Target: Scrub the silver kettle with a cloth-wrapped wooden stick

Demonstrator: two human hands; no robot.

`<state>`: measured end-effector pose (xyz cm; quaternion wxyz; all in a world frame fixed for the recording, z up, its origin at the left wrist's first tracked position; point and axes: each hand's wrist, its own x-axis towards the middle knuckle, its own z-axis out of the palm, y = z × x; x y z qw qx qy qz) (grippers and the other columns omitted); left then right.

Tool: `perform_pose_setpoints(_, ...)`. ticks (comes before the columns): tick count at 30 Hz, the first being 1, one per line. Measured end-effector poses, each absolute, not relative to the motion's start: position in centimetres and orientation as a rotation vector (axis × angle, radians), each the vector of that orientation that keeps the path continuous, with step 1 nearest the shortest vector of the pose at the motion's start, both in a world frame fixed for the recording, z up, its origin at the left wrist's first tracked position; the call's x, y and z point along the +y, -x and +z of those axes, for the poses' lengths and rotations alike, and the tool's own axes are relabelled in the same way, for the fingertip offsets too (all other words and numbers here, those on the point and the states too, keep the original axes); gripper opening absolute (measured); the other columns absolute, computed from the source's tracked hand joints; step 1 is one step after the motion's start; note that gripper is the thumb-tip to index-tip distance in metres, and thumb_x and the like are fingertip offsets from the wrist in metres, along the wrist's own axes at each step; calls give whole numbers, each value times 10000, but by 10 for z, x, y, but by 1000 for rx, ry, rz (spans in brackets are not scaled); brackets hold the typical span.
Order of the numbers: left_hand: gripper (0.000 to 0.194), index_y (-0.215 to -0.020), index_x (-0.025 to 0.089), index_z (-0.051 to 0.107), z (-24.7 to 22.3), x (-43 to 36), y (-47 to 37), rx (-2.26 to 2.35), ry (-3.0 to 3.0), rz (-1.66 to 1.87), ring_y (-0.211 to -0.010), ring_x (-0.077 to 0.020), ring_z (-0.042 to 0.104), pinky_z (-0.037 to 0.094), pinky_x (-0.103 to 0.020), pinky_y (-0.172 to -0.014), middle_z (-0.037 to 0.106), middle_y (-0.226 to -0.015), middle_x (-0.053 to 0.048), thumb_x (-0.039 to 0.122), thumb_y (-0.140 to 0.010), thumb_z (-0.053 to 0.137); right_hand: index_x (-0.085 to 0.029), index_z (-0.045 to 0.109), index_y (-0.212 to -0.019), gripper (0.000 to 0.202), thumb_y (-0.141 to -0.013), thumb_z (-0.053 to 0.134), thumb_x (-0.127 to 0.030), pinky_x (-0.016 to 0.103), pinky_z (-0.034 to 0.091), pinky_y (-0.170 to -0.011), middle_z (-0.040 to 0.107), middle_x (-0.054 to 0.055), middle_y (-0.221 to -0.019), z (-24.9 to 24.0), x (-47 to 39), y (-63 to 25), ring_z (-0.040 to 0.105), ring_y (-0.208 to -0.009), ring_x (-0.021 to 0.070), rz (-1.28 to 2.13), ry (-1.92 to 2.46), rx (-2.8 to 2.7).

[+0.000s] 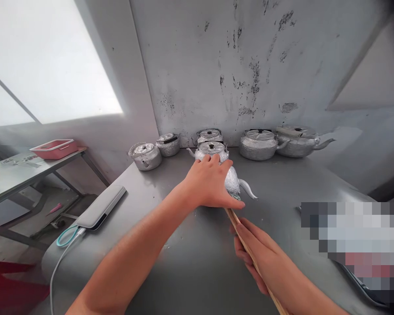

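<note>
My left hand [212, 181] lies over a silver, hammered-looking kettle [232, 180] in the middle of the table, fingers spread across it and thumb out to the right. The kettle's curved spout points right, and most of its body is hidden under the hand. My right hand [254, 249] is wrapped round a long, flat wooden stick [231, 215]. The stick's far end reaches the kettle just below my left thumb; what is at that end is hidden. Directly behind stands another lidded kettle [211, 148], its spout to the left.
More kettles line the wall: two small pots [147, 157] at left and two larger kettles [258, 146] at right. On the grey table [184, 271] lie a white power bank [100, 208] with a cable and a blurred-out item at right. A pink basket [54, 149] sits on a side table.
</note>
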<state>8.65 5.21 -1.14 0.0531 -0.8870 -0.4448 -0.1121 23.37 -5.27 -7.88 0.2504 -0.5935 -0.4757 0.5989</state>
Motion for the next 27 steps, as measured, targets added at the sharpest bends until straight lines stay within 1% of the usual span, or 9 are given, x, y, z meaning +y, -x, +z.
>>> perform_pose_setpoints(4, 903, -1322, 218, 501, -11, 52, -87, -1361, 2689, -335, -1113, -331, 506, 459, -442, -895, 551, -1212, -128, 792, -630, 594, -252, 450, -889, 366, -982, 291, -568, 183, 269, -352, 361, -85, -640, -79, -54, -232, 275, -415, 70, 1680, 1662, -1268)
perform_pose_setpoints(6, 899, -1320, 215, 505, -10, 52, -87, -1368, 2692, -327, -1105, -327, 507, 461, -444, -893, 551, -1205, -126, 786, -632, 594, -254, 454, -898, 380, -986, 272, -575, 181, 263, -357, 338, -87, -635, -78, -54, -233, 269, -427, 74, 1664, 1646, -1263)
perform_pose_setpoints(10, 909, -1331, 211, 499, -10, 52, -87, -1368, 2692, -325, -1109, -327, 503, 460, -438, -897, 548, -1222, -128, 787, -634, 589, -247, 455, -891, 364, -998, 268, -540, 183, 263, -349, 341, -89, -627, -79, -52, -235, 253, -424, 74, 1637, 1692, -1298)
perform_pose_setpoints(13, 920, -1338, 210, 495, -11, 52, -87, -1370, 2682, -327, -1115, -330, 500, 458, -438, -897, 547, -1231, -131, 793, -632, 584, -247, 454, -880, 380, -1000, 257, -549, 187, 274, -352, 328, -93, -625, -78, -50, -236, 256, -413, 68, 1591, 1629, -1310)
perform_pose_setpoints(17, 934, -1331, 194, 501, -9, 50, -89, -1376, 2681, -308, -1109, -335, 503, 455, -443, -896, 556, -1206, -134, 797, -623, 589, -236, 462, -879, 392, -1000, 262, -551, 191, 283, -360, 346, -97, -612, -73, -49, -235, 263, -384, 55, 1647, 1744, -1341)
perform_pose_setpoints(20, 965, -1332, 188, 495, -5, 49, -91, -1404, 2693, -257, -1125, -345, 501, 450, -448, -907, 560, -1205, -139, 820, -608, 589, -223, 484, -892, 428, -987, 281, -588, 195, 300, -375, 353, -102, -605, -70, -47, -237, 278, -358, 41, 1648, 1768, -1375)
perform_pose_setpoints(23, 1014, -1330, 190, 484, -1, 49, -96, -1432, 2708, -211, -1169, -364, 490, 441, -464, -930, 551, -1257, -151, 875, -586, 555, -214, 509, -954, 465, -976, 275, -616, 206, 302, -380, 386, -100, -597, -73, -43, -243, 326, -326, 42, 1649, 1763, -1402)
perform_pose_setpoints(27, 1028, -1290, 180, 503, 6, 49, -106, -1449, 2714, -124, -1203, -377, 486, 441, -471, -949, 543, -1304, -167, 903, -560, 546, -197, 529, -1006, 527, -956, 277, -657, 218, 310, -372, 388, -98, -599, -73, -33, -249, 332, -331, 52, 1652, 1767, -1444)
